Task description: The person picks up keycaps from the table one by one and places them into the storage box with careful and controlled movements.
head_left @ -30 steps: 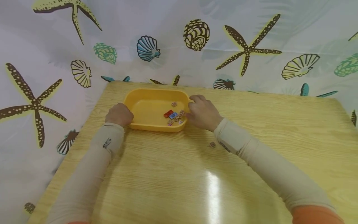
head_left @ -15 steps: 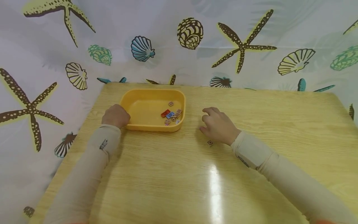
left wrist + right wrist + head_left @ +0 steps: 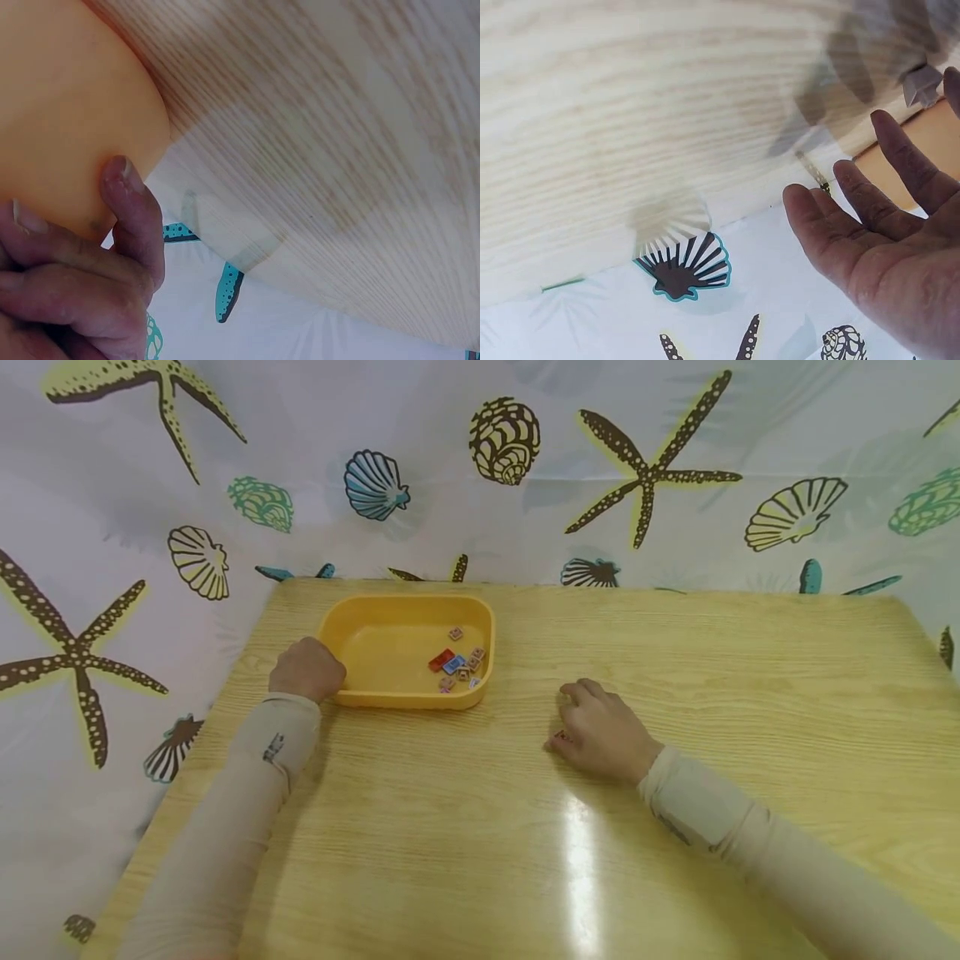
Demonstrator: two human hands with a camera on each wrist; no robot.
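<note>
My left hand [image 3: 307,670] grips the left side of a yellow plastic tray [image 3: 408,701]; in the left wrist view its fingers [image 3: 132,217] are bent at the tray's wall. Inside the tray, toward its right end, lie a red piece [image 3: 442,660], a blue piece [image 3: 454,664] and several small pinkish-brown square pieces [image 3: 456,632]. Right of the tray, my right hand [image 3: 606,732] hovers low over the table by one more small square piece [image 3: 562,737]. In the right wrist view that piece [image 3: 922,85] sits near the thumb, with the fingers spread and apart from it.
A light wood-grain table [image 3: 450,827] stretches under both hands, with a bright reflection near the front. Behind it and along the left hangs a white cloth [image 3: 442,435] printed with starfish and shells.
My right hand has left the tray's right side and moved right and nearer, down to the loose square piece. My left hand has stayed on the tray; the view has shifted slightly.
</note>
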